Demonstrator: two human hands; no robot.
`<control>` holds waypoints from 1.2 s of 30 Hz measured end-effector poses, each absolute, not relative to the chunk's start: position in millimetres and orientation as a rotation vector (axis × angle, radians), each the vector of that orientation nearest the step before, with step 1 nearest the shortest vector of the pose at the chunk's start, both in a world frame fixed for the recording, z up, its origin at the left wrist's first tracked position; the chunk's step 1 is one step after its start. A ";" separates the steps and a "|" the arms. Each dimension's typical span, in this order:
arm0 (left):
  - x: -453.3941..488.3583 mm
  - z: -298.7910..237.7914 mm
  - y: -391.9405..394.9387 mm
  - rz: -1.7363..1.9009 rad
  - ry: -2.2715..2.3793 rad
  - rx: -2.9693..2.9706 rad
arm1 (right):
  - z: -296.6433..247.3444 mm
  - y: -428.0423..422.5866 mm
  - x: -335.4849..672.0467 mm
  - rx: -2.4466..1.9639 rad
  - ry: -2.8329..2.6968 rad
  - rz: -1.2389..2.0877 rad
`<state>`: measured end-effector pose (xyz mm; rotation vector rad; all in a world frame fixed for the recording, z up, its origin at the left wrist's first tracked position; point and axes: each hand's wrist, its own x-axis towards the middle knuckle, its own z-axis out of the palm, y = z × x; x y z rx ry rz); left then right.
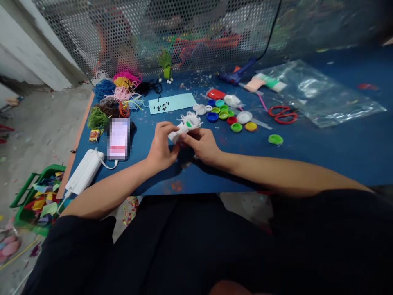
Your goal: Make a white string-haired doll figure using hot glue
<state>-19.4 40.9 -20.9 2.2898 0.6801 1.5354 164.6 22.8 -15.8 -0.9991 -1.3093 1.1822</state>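
Both my hands meet over the blue table (322, 147) on a small white fringed craft piece (188, 122) with a green spot on it. My left hand (161, 145) pinches its white lower end from the left, fingers curled. My right hand (201, 143) grips the same piece from the right, fingertips pressed together against it. Just behind the piece lie several coloured bottle caps (229, 116).
Piles of coloured yarn (115, 96) lie at the back left, near a phone (118, 138) and a white power bank (83, 172). A light blue card (172, 103) with black beads, red scissors (282, 114), a glue gun (236, 74) and a plastic bag (319, 96) lie further back. A green basket (33, 196) of scraps stands on the floor.
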 end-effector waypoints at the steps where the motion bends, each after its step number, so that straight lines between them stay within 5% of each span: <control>1: -20.1 -18.5 39.3 1.499 0.672 2.299 | -17.2 24.1 165.7 -0.980 -1.290 1.203; 14: -26.8 -5.6 39.5 1.180 0.800 1.735 | -32.2 40.6 172.8 -0.759 -1.264 1.266; 36: -28.3 11.4 42.3 1.283 1.029 1.399 | -25.0 40.6 171.5 -0.777 -1.311 1.306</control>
